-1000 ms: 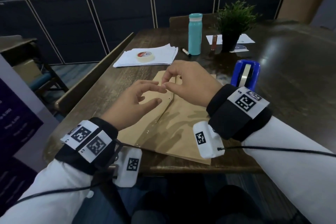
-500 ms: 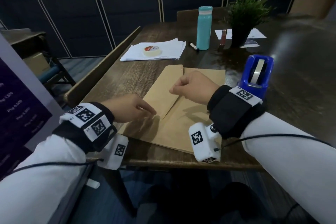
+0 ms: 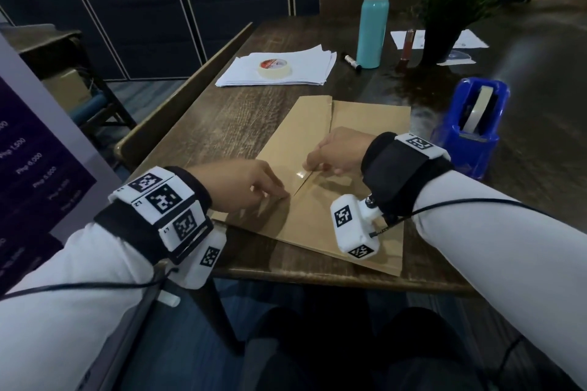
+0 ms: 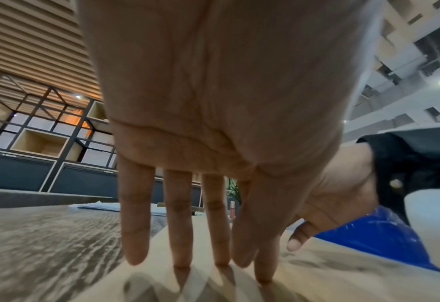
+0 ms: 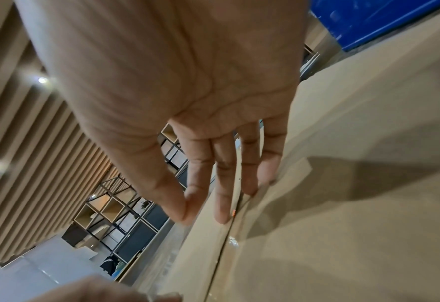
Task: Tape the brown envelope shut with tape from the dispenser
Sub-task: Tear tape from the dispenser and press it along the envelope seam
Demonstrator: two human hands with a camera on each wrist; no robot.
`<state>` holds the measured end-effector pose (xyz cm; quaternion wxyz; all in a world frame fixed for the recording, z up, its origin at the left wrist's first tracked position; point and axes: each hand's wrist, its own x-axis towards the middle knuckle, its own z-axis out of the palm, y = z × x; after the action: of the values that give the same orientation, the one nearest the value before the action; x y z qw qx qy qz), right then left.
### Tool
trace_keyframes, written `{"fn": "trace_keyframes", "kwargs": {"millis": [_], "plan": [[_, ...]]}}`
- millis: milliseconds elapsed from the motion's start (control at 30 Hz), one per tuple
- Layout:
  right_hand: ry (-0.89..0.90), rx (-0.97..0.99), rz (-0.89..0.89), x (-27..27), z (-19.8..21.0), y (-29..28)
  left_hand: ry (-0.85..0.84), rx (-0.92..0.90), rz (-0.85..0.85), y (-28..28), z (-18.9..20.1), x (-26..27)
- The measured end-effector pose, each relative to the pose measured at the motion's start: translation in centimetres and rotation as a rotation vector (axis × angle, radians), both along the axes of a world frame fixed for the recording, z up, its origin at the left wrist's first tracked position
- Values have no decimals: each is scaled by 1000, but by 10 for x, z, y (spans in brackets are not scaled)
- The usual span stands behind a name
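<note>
Tape strip now laid across brown envelope flap seam | left hand, right hand: fingers straight, pressing it flat, gripping nothing | sealing nearly done, dispenser idle beside envelope

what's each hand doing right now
Left hand: open, straight fingers pressing the brown envelope.
Right hand: open, fingertips pressing clear tape along the flap seam.

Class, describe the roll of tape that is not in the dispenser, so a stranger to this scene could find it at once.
Start at the wooden table and look beyond the brown envelope to the stack of white paper on the far left. The loose tape roll lies flat on that stack. Unlike the roll standing on edge in the blue dispenser, it is pale cream with a red and white label in its core.
</note>
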<state>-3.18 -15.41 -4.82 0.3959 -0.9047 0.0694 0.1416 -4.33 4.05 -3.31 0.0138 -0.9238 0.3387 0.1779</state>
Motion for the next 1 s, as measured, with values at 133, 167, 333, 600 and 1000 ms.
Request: {"fn": "trace_keyframes", "kwargs": {"millis": [133, 167, 333, 600, 1000], "plan": [[11, -50, 40, 3, -2, 0, 0, 10, -11, 1, -3, -1], [9, -62, 50, 2, -2, 0, -3, 9, -11, 1, -4, 0], [31, -117, 83, 2, 0, 0, -12, 2, -15, 3, -4, 3], [35, -198, 104, 6, 2, 4, 6, -40, -7, 5, -4, 7], [27, -240, 98, 9, -1, 9, 3, -76, 25, 7, -9, 8]]}}
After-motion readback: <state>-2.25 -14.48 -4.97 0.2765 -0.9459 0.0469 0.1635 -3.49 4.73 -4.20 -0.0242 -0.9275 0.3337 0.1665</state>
